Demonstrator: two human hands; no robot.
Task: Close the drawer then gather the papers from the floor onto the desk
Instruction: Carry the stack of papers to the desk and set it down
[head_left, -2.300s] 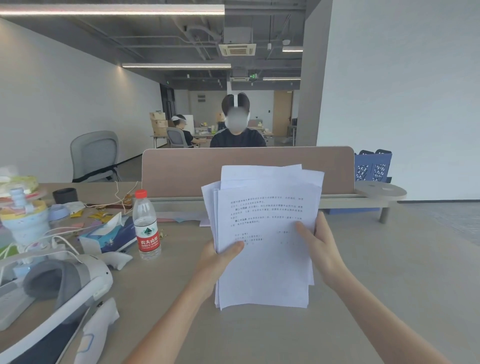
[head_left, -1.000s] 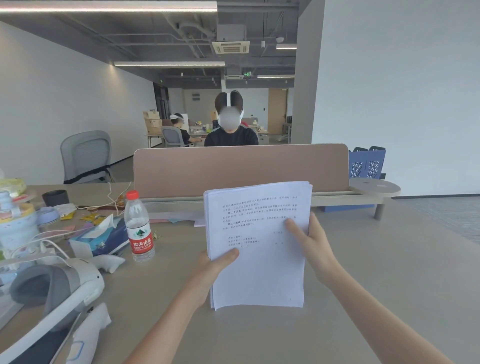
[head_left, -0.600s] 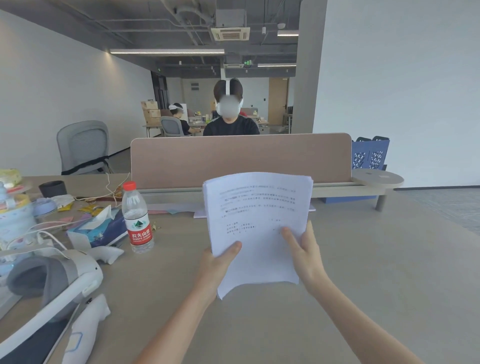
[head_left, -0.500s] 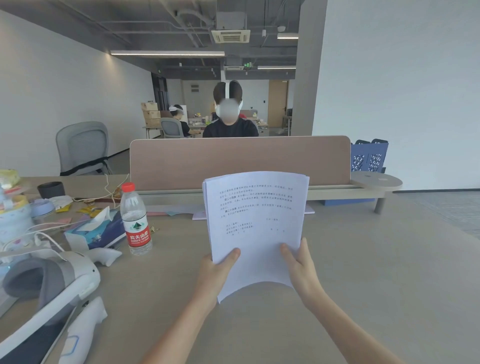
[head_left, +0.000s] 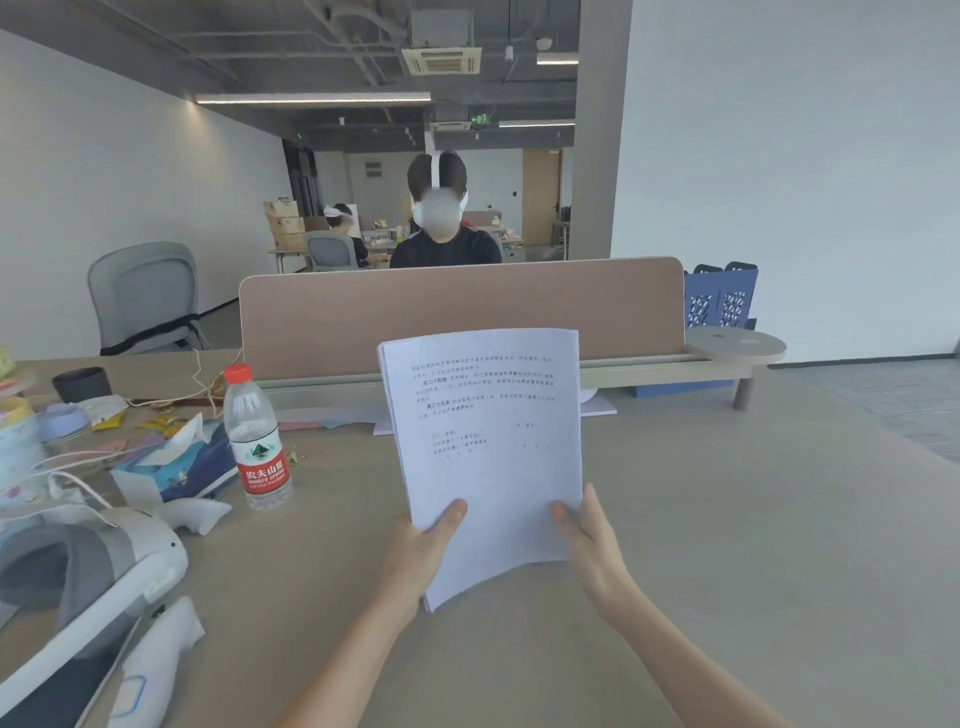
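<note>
A squared-up stack of white printed papers (head_left: 488, 447) stands nearly upright over the grey-beige desk (head_left: 727, 545), its lower edge curling just above the surface. My left hand (head_left: 423, 551) grips the stack's lower left corner with the thumb on the front sheet. My right hand (head_left: 589, 540) holds the lower right edge, fingers against the front. The drawer and the floor are out of view.
A water bottle with a red cap (head_left: 255, 439) stands left of the papers, beside a tissue pack (head_left: 176, 467), a white headset (head_left: 88, 582) and its controller (head_left: 156, 665). A tan divider panel (head_left: 457, 312) runs across the back, with a seated person (head_left: 441, 223) behind it.
The loose, fanned sheets have been squared into one even stack. Both hands slid from the stack's sides down to its bottom corners, and the lower edge now curls.
</note>
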